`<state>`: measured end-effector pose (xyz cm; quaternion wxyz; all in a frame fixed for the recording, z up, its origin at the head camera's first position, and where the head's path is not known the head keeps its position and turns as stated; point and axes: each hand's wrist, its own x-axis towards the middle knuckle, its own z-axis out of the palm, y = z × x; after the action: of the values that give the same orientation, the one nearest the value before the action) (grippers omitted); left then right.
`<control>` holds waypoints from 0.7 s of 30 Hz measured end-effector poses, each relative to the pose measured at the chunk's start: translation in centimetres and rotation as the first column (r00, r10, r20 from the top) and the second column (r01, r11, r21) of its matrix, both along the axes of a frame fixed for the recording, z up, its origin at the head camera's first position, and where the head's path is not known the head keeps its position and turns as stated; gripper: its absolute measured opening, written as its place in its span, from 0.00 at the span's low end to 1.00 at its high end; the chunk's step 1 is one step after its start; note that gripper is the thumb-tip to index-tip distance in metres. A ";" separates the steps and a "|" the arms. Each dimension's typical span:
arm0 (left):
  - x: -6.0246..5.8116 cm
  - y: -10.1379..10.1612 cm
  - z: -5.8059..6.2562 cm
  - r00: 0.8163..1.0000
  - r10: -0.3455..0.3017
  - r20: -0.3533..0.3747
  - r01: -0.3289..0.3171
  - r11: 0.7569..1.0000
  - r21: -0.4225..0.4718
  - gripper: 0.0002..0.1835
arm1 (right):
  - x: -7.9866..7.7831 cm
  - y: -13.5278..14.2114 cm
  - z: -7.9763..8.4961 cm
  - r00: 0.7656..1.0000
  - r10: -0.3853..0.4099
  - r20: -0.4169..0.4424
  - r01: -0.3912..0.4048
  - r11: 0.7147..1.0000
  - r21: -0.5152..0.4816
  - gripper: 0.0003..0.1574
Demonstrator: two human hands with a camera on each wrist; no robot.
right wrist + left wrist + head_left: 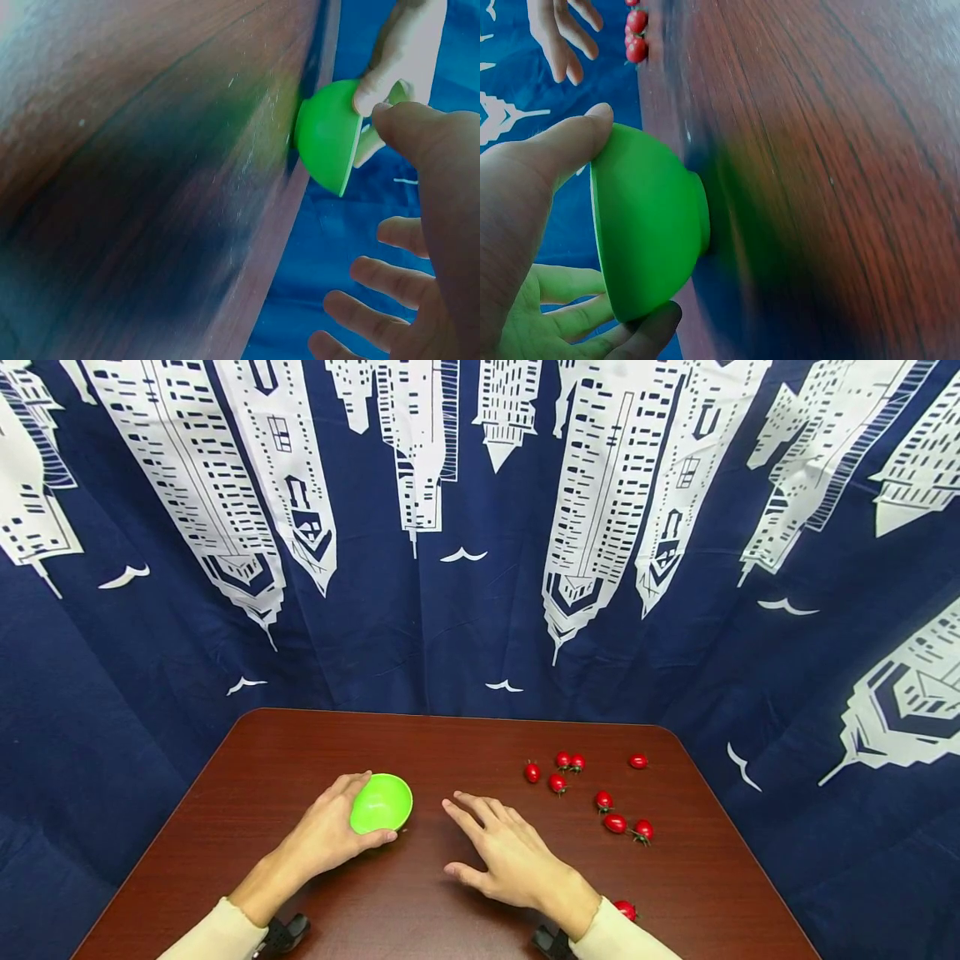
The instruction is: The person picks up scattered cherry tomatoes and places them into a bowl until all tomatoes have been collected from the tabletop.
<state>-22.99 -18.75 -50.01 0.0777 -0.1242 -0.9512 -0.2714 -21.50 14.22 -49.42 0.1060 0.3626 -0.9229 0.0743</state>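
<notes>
A small bright green bowl (382,804) is upright at the left of the table, its bare inside showing in the head view. My left hand (330,827) grips it from the left, with the thumb on the near side of the rim and the fingers round the far side. Seen in the left wrist view, the bowl (649,225) has its foot close to the wood; whether it touches, I cannot tell. To the right, my right hand (513,860) hovers apart from the bowl, palm down with fingers spread, holding nothing.
Several red cherry tomatoes (615,823) lie scattered on the right half of the brown wooden table (450,752). One more tomato (625,909) is partly hidden by the right sleeve. A blue cloth (420,635) with white building prints hangs behind the table.
</notes>
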 end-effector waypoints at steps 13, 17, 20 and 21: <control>0.5 1.9 0.1 0.997 -0.076 0.019 0.076 0.997 0.020 0.63 | 0.0 -0.7 -0.4 0.999 0.055 -0.001 -0.055 0.998 0.032 0.53; 0.6 2.6 0.0 0.996 -0.085 0.021 0.085 0.996 0.037 0.63 | -0.1 -0.5 -0.4 0.997 0.082 -0.007 -0.082 0.996 0.026 0.52; 0.6 3.2 -0.2 0.995 -0.096 0.018 0.095 0.994 0.050 0.62 | -0.1 -0.3 -0.5 0.995 0.100 -0.022 -0.100 0.995 0.026 0.49; 0.6 3.5 -0.2 0.995 -0.099 0.022 0.098 0.994 0.057 0.62 | 0.0 -0.3 -0.5 0.994 0.105 -0.030 -0.104 0.994 0.026 0.48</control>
<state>-22.36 -15.29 -50.25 0.0559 -0.1654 -0.9368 -0.3031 -21.54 13.96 -49.97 0.1118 0.4128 -0.9017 0.0630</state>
